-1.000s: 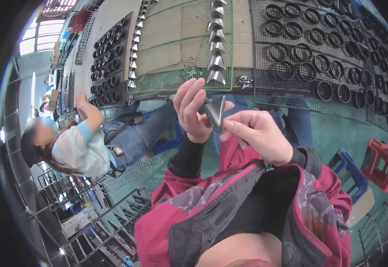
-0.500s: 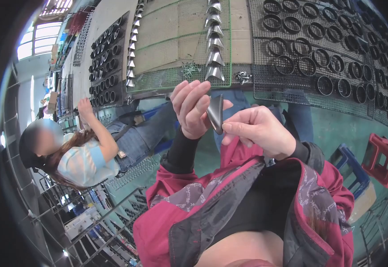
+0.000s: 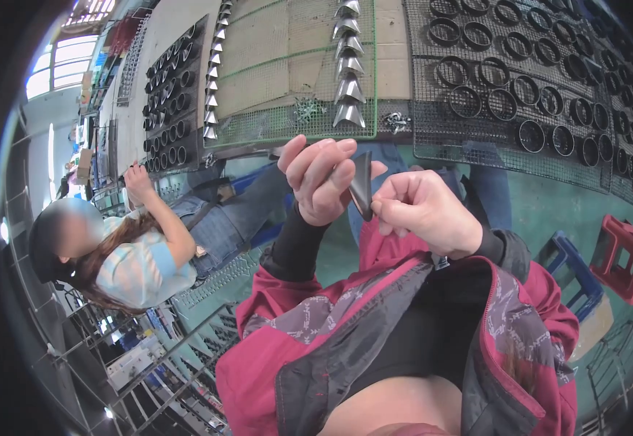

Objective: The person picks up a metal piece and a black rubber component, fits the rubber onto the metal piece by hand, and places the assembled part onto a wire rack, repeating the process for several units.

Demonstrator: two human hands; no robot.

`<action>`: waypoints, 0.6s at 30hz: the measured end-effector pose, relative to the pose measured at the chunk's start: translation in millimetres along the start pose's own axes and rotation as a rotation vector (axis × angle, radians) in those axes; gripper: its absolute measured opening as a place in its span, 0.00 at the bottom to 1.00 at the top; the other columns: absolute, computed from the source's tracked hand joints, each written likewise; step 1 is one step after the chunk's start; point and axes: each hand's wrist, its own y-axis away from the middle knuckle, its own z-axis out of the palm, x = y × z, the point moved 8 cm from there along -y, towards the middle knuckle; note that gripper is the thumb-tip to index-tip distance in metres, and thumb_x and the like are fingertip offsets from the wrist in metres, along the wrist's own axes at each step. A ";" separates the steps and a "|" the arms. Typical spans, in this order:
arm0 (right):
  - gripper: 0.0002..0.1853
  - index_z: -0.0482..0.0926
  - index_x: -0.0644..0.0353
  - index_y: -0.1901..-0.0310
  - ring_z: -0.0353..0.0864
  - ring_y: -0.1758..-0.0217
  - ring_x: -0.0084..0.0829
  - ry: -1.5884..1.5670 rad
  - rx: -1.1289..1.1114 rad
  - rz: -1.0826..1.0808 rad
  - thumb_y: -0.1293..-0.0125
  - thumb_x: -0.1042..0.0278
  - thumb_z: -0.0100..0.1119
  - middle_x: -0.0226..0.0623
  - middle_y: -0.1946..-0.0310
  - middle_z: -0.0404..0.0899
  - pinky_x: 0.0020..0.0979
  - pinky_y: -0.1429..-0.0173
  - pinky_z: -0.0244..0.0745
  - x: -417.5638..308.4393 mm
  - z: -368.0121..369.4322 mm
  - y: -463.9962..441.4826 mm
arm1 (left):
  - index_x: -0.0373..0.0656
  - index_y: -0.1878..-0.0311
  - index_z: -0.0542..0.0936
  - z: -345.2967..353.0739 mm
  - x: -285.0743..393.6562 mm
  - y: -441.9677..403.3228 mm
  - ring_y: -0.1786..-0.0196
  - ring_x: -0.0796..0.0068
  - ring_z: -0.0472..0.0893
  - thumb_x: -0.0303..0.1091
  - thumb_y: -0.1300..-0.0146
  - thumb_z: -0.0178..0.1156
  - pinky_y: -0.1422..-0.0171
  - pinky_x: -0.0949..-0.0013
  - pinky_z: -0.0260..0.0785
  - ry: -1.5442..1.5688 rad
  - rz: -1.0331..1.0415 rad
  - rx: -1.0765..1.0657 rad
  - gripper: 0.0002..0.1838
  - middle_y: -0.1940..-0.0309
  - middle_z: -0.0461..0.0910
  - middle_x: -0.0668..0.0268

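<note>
A dark grey, pointed metal piece (image 3: 362, 187) is held between my two hands, in front of the bench edge. My left hand (image 3: 319, 178) has its fingers curled around the piece's upper left side. The thumb and forefinger of my right hand (image 3: 425, 211) pinch its lower tip. Just beyond the hands, a column of shiny, bent metal pieces (image 3: 349, 89) lies on a green wire mesh tray (image 3: 265, 131). A small pile of tiny metal parts (image 3: 308, 110) rests on the mesh near its front edge.
Black rings (image 3: 502, 105) stand on a dark mesh rack (image 3: 440, 151) at the right. At the left, a co-worker (image 3: 138, 261) reaches to a board of dark parts (image 3: 175, 109). Red (image 3: 625, 259) and blue stools (image 3: 571, 272) stand on the floor at the right.
The metal piece has turned between my hands, so it now looks narrower. The co-worker has leaned, and their hand has moved down to the near end of the board.
</note>
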 end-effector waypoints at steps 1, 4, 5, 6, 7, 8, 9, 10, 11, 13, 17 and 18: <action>0.10 0.74 0.56 0.79 0.65 0.85 0.14 0.021 0.010 -0.028 0.40 0.75 0.51 0.30 0.86 0.76 0.16 0.78 0.58 -1.4 -0.4 -0.3 | 0.52 0.47 0.68 1.1 0.6 -0.2 0.60 0.78 0.74 0.48 0.40 0.65 0.38 0.64 0.62 0.000 0.008 -0.031 0.23 0.61 0.80 0.73; 0.11 0.71 0.54 0.81 0.65 0.82 0.14 0.051 0.022 -0.071 0.42 0.77 0.50 0.25 0.86 0.74 0.15 0.64 0.63 -0.9 -1.5 -2.2 | 0.51 0.50 0.69 3.8 1.6 2.4 0.57 0.78 0.76 0.49 0.38 0.63 0.36 0.62 0.61 0.022 0.018 -0.064 0.21 0.59 0.82 0.72; 0.11 0.70 0.54 0.82 0.66 0.80 0.14 0.060 0.021 -0.080 0.43 0.78 0.49 0.24 0.86 0.72 0.14 0.54 0.68 -0.4 -1.5 -3.2 | 0.50 0.51 0.69 4.2 1.7 3.8 0.56 0.78 0.77 0.50 0.37 0.61 0.35 0.60 0.60 0.033 0.018 -0.065 0.19 0.57 0.82 0.72; 0.12 0.69 0.53 0.82 0.64 0.80 0.13 0.099 0.030 -0.074 0.43 0.78 0.49 0.23 0.86 0.70 0.18 0.48 0.64 0.9 -3.4 -4.7 | 0.51 0.52 0.69 3.4 2.6 5.3 0.56 0.78 0.77 0.49 0.37 0.61 0.35 0.60 0.59 0.030 0.017 -0.082 0.18 0.57 0.82 0.73; 0.13 0.66 0.53 0.83 0.60 0.80 0.12 0.172 0.050 -0.069 0.43 0.79 0.49 0.20 0.86 0.67 0.26 0.35 0.58 1.9 -6.0 -6.5 | 0.52 0.52 0.68 4.1 3.2 6.9 0.54 0.79 0.78 0.47 0.36 0.62 0.34 0.59 0.58 0.027 0.020 -0.118 0.17 0.57 0.83 0.76; 0.15 0.63 0.52 0.84 0.56 0.80 0.12 0.246 0.071 -0.063 0.43 0.80 0.49 0.18 0.86 0.63 0.34 0.23 0.52 2.9 -8.4 -8.5 | 0.53 0.53 0.68 4.7 3.6 8.7 0.53 0.80 0.80 0.45 0.36 0.62 0.33 0.57 0.57 0.025 0.022 -0.154 0.15 0.56 0.83 0.78; 0.14 0.64 0.52 0.84 0.58 0.80 0.12 0.310 0.068 -0.083 0.44 0.79 0.49 0.18 0.86 0.64 0.31 0.31 0.54 -1.5 -9.6 -7.3 | 0.53 0.53 0.68 4.2 3.4 10.1 0.53 0.80 0.80 0.45 0.36 0.62 0.33 0.57 0.57 0.033 0.020 -0.162 0.15 0.56 0.83 0.78; 0.12 0.65 0.53 0.84 0.60 0.79 0.13 0.434 0.069 -0.125 0.46 0.78 0.50 0.18 0.85 0.66 0.25 0.49 0.59 -7.4 -10.3 -5.7 | 0.53 0.54 0.67 4.6 3.8 11.9 0.53 0.80 0.80 0.44 0.36 0.61 0.33 0.58 0.57 0.057 0.020 -0.178 0.15 0.56 0.83 0.78; 0.10 0.66 0.53 0.83 0.62 0.78 0.14 0.557 0.070 -0.167 0.48 0.77 0.51 0.19 0.84 0.68 0.19 0.66 0.63 -13.0 -10.5 -3.4 | 0.53 0.55 0.67 4.8 4.5 13.6 0.52 0.79 0.81 0.44 0.36 0.61 0.32 0.58 0.57 0.082 0.020 -0.195 0.14 0.56 0.83 0.77; 0.09 0.67 0.53 0.83 0.63 0.78 0.14 0.642 0.099 -0.200 0.49 0.76 0.51 0.19 0.84 0.71 0.19 0.68 0.63 -13.9 -13.9 -4.3 | 0.53 0.54 0.67 3.8 4.0 15.6 0.52 0.80 0.81 0.45 0.36 0.62 0.33 0.59 0.58 0.098 0.005 -0.223 0.15 0.56 0.83 0.77; 0.09 0.68 0.52 0.82 0.62 0.78 0.15 0.703 0.149 -0.256 0.49 0.75 0.51 0.18 0.83 0.70 0.21 0.71 0.59 -21.7 -24.2 -8.3 | 0.53 0.54 0.67 0.2 -0.2 19.2 0.50 0.79 0.79 0.48 0.37 0.61 0.33 0.60 0.59 0.167 -0.049 -0.278 0.16 0.54 0.83 0.75; 0.08 0.68 0.52 0.82 0.62 0.78 0.15 0.702 0.164 -0.245 0.48 0.75 0.51 0.18 0.83 0.70 0.21 0.71 0.59 -20.9 -28.9 -10.4 | 0.53 0.53 0.67 -1.0 -1.1 20.1 0.50 0.79 0.79 0.47 0.37 0.62 0.33 0.60 0.59 0.178 -0.056 -0.282 0.17 0.55 0.83 0.75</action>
